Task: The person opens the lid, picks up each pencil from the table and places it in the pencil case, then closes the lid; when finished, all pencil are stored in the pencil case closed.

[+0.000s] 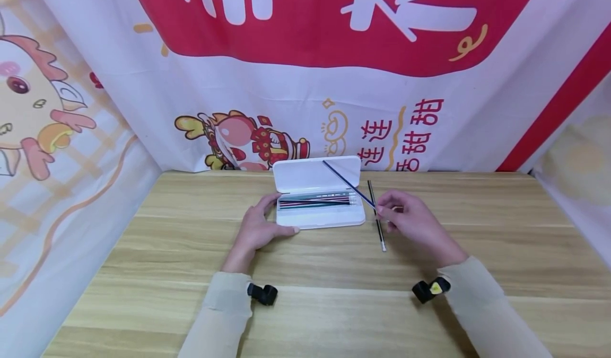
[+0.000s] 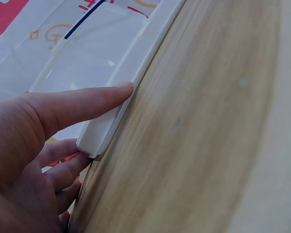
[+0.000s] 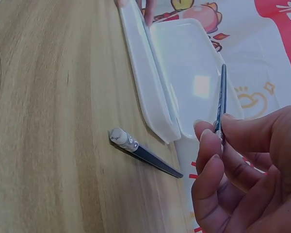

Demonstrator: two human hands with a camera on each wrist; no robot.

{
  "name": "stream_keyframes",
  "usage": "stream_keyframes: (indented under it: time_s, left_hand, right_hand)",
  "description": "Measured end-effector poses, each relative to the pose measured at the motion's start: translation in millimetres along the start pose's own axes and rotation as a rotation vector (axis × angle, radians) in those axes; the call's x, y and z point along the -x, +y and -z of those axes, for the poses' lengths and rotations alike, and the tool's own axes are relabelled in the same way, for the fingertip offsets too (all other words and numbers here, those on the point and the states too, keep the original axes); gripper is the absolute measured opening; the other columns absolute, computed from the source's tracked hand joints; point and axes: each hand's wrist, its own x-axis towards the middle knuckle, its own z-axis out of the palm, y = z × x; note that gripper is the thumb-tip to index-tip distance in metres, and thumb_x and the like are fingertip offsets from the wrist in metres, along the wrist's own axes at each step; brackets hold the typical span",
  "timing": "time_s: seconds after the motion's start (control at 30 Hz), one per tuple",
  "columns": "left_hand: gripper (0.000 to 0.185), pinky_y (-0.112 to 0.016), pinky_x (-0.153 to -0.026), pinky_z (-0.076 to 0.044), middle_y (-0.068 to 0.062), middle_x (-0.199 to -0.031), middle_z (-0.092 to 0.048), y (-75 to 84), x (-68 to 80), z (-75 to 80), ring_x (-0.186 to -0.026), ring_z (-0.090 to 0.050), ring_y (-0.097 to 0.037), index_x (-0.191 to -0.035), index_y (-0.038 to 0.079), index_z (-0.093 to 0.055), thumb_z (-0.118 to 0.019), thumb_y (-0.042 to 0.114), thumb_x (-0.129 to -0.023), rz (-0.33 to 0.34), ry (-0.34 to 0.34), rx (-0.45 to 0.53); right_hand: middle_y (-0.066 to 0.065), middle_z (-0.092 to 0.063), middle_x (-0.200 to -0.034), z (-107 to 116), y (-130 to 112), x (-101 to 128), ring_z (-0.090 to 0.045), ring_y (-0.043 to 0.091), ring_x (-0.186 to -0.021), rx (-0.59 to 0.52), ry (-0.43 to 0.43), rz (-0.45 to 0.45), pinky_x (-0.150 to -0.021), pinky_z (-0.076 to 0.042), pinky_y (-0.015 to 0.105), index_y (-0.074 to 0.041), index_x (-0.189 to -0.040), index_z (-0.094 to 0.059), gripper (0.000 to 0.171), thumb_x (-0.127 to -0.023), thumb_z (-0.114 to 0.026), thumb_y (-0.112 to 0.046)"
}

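Note:
A white pencil case [image 1: 320,219] stands with its lid [image 1: 305,175] raised against the backdrop. Inside lie several pencils [image 1: 310,201] of dark and greenish colours, erasers to the right. My left hand [image 1: 258,225] grips the left end of the case, thumb [image 2: 94,104] along the front edge and the other fingers round the side. In my right hand [image 1: 406,217], thumb and fingertips pinch a dark blue pencil [image 1: 348,183] near its eraser end; it slants up and left in front of the lid. Below that hand, a black pencil [image 1: 380,233] lies on the table, its white eraser toward me.
The wooden table [image 1: 324,315] ends at a printed white and red cloth backdrop [image 1: 296,82], close behind the case. Another printed cloth [image 1: 71,151] hangs along the left side. Each wrist carries a small black camera [image 1: 262,294].

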Motion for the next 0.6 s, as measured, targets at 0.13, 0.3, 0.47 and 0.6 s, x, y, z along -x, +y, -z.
stream_keyframes:
  time_s: [0.13,0.3,0.47,0.6]
  left_hand:
    - [0.097,-0.066,-0.134,-0.02,-0.005,-0.172,-0.045,0.5,0.1,0.2,-0.161,-0.028,-0.038,-0.161,0.029,-0.048,-0.098,0.028,-0.077,0.001,0.002,0.0]
    - [0.097,-0.065,-0.133,-0.022,-0.004,-0.172,-0.045,0.8,-0.1,-0.5,-0.16,-0.029,-0.037,-0.16,0.03,-0.049,-0.098,0.028,-0.077,0.001,0.005,0.004]
    - [0.097,-0.065,-0.133,-0.023,-0.004,-0.172,-0.045,0.7,0.1,-0.3,-0.158,-0.031,-0.037,-0.16,0.03,-0.049,-0.098,0.029,-0.077,0.0,0.004,0.002]
    - [0.096,-0.065,-0.132,-0.025,-0.004,-0.172,-0.045,0.7,0.4,-0.1,-0.157,-0.033,-0.037,-0.16,0.03,-0.048,-0.098,0.029,-0.078,0.003,0.004,-0.001]
  right_hand:
    - [0.018,-0.072,-0.119,-3.1,0.6,-1.3,-0.066,0.025,-0.087,-0.003,0.014,-0.007,-0.076,-0.061,0.032,-0.009,-0.126,-0.065,0.02,-0.111,-0.06,-0.021]
    - [0.017,-0.073,-0.117,-2.8,5.6,1.0,-0.065,0.024,-0.085,0.013,0.039,0.006,-0.075,-0.059,0.031,-0.01,-0.127,-0.066,0.02,-0.111,-0.06,-0.023]
    - [0.017,-0.074,-0.115,0.9,9.3,4.1,-0.065,0.024,-0.084,0.043,0.034,0.046,-0.073,-0.059,0.032,-0.01,-0.124,-0.067,0.019,-0.11,-0.061,-0.021]
    - [0.015,-0.075,-0.112,2.6,9.6,4.5,-0.065,0.025,-0.085,0.085,0.028,0.065,-0.072,-0.058,0.032,-0.011,-0.121,-0.069,0.016,-0.11,-0.063,-0.021]
